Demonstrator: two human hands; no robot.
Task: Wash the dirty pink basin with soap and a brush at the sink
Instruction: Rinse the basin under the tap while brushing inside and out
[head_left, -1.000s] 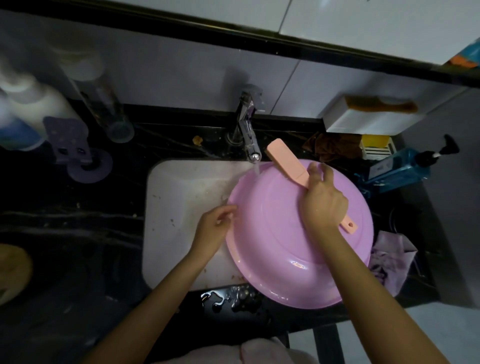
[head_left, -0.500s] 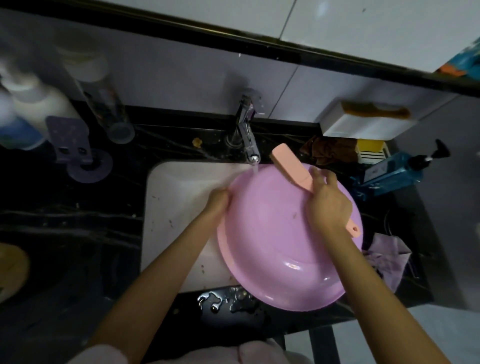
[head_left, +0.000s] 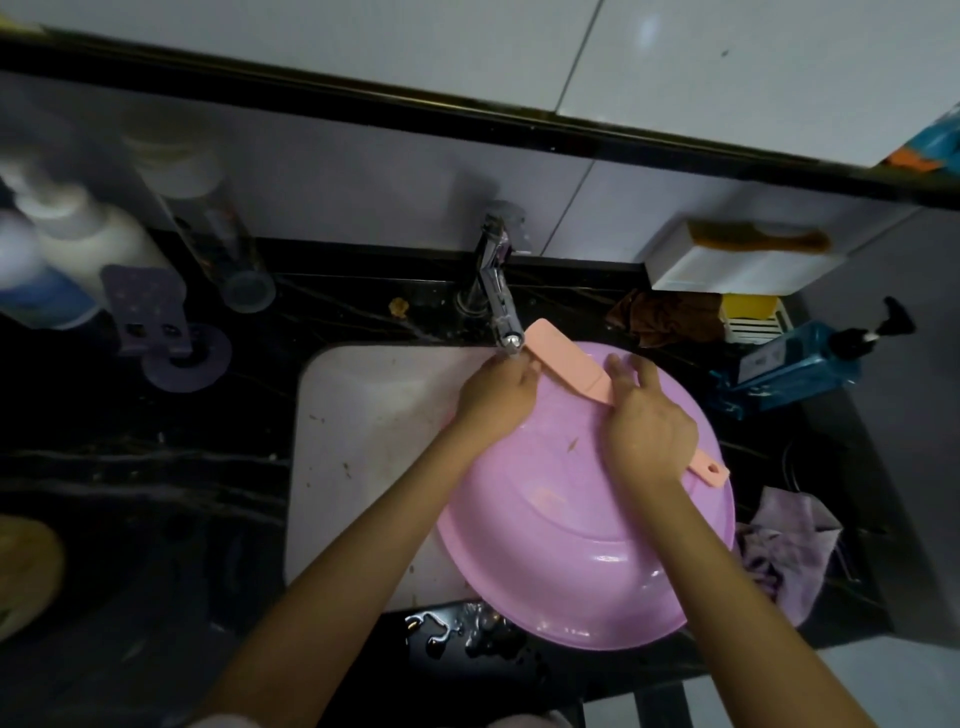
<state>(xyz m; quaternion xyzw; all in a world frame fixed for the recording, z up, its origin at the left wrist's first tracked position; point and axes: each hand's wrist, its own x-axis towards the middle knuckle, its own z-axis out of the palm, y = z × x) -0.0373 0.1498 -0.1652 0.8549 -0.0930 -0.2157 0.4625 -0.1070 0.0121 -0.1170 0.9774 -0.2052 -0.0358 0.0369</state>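
We see that the left hand has slid from the left edge of the pink basin up to its far rim, fingers curling over it right under the tap. The right hand keeps gripping the pink brush, which lies across that rim. The basin leans over the right half of the white sink, its near edge overhanging the dark surface. We judge that turning or rinsing comes next. The sink's left half is open, while a blue pump bottle and a cloth crowd the right.
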